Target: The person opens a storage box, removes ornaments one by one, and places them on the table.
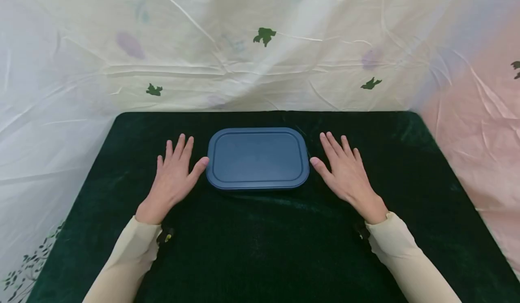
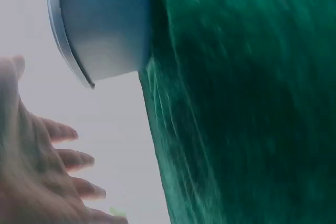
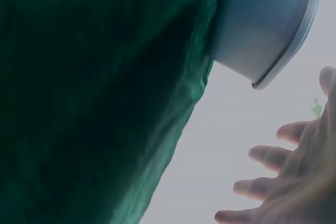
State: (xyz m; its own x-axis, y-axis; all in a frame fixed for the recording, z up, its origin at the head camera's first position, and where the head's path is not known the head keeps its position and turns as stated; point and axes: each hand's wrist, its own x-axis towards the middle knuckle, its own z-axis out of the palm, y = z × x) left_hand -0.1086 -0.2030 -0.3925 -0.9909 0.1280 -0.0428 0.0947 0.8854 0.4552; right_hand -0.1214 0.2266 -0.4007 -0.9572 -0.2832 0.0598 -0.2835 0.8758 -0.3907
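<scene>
A blue rectangular container with a flat lid (image 1: 258, 158) sits near the middle of the table, its lid on top. To its left, my left hand (image 1: 174, 172) is held palm down with fingers spread, the thumb tip right at the lid's edge. On the other side my right hand (image 1: 345, 170) mirrors it, thumb pointing at the container's right edge. Both wrist views show the container's side wall (image 2: 105, 24) under the lid's rim, with the fingers (image 3: 270, 156) straight and holding nothing.
Dark green velvety cloth (image 1: 260, 249) covers the table. Pale fabric with green leaf-like patches hangs behind it (image 1: 260, 77), with white fabric (image 1: 48, 127) on the left and pink fabric (image 1: 483, 149) on the right.
</scene>
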